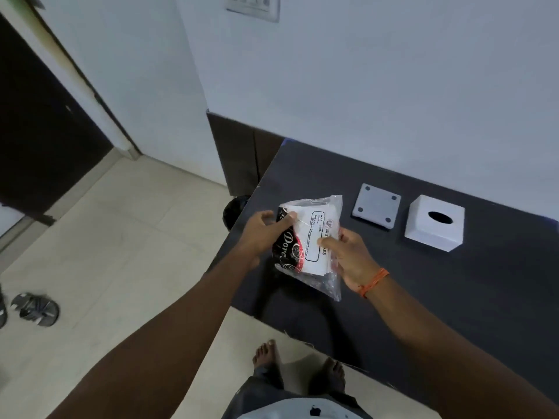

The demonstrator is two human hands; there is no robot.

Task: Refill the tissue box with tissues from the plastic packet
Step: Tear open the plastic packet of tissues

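— Looking down from the head camera, what do both hands have?

— Both hold the plastic packet [314, 243] in the air over the near left part of the dark table [453, 297]. The left hand [263, 234] grips its left side, fingers [286, 220] curled onto the upper edge with the thumb pressed on the clear film. The right hand [351, 255] clasps the right side, thumb on the front near the printed label, the other fingers wrapped behind. An orange thread band [373, 281] sits on the right wrist.

— And what is in the packet?

— A white stack of tissues [305, 234] with a label facing the camera, and a dark red-and-black printed panel on the left side. The clear film hangs loose at the bottom corner.

— Where is the tissue box?

— The white tissue box [434, 226] stands on the table to the right, well apart from the hands, its oval slot facing up. Between it and the packet lies a grey square base plate [376, 208] with four round pads, flat on the table.

— Anything else?

— Bare feet [266, 355] on the tiled floor [121, 237], and a sandal [34, 308] at the far left.
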